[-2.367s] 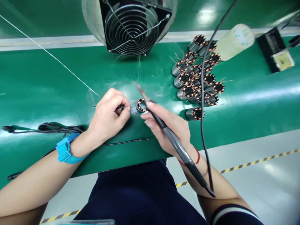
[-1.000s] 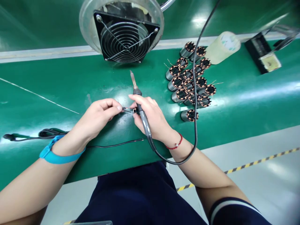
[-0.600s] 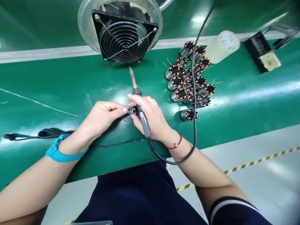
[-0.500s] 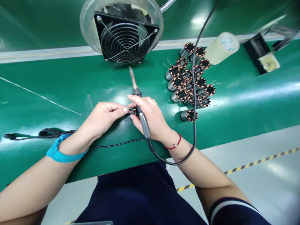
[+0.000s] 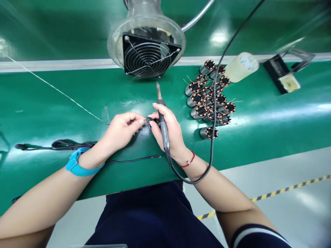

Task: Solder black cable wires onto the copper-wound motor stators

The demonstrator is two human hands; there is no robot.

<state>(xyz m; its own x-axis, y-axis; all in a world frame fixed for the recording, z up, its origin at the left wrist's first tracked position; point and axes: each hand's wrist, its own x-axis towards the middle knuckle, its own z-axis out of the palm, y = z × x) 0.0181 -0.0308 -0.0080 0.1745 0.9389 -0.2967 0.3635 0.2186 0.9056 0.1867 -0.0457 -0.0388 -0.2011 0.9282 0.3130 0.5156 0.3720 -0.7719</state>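
My left hand [image 5: 125,129] is closed in a pinch on a thin wire [image 5: 145,119] at a small wound motor stator. My right hand [image 5: 172,132] is wrapped round a soldering iron [image 5: 164,132], its bare tip pointing away from me toward the fan. The thumb and fingers of that same hand also steady the stator [image 5: 155,122], which they largely hide. A thin strand of solder wire [image 5: 64,93] runs from the upper left down toward my left hand. A black cable [image 5: 134,160] with a stripped end lies below both hands.
A caged fan [image 5: 148,62] in a clear hood stands at the back. Several wound stators [image 5: 200,100] are grouped to the right, with one apart [image 5: 209,133]. Beyond are a pale roll [image 5: 241,67] and a black iron stand [image 5: 278,72]. A coiled cord [image 5: 69,144] lies left.
Since the earliest frame, my right hand has turned the iron upright and closed on the stator. My left fingers have moved right, up to the stator. The view has shifted slightly.
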